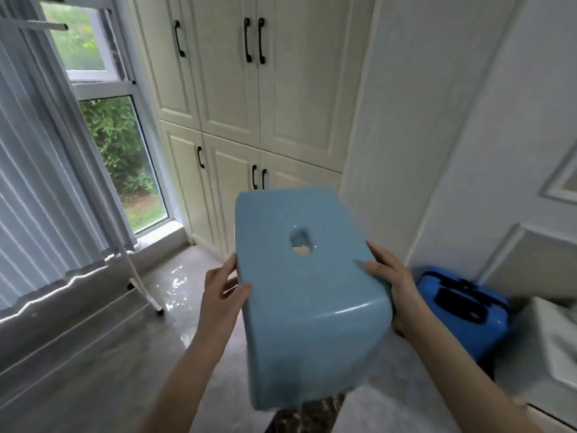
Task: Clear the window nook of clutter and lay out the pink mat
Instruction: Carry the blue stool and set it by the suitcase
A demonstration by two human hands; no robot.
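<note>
A light blue plastic stool (pixel 299 295) with a rectangular hole in its seat is lifted in the air at the centre of the head view, seat facing me. My left hand (pixel 223 292) grips its left edge, thumb over the seat. My right hand (pixel 392 287) grips its right edge, fingers curled round the side. No pink mat is in view.
Cream cabinets (pixel 249 104) with black handles fill the wall ahead. A window (pixel 125 157) and pale curtain (pixel 37 189) stand on the left, with a white drying rack leg (pixel 142 285) on the glossy grey floor. A blue suitcase (pixel 462 304) lies at the right.
</note>
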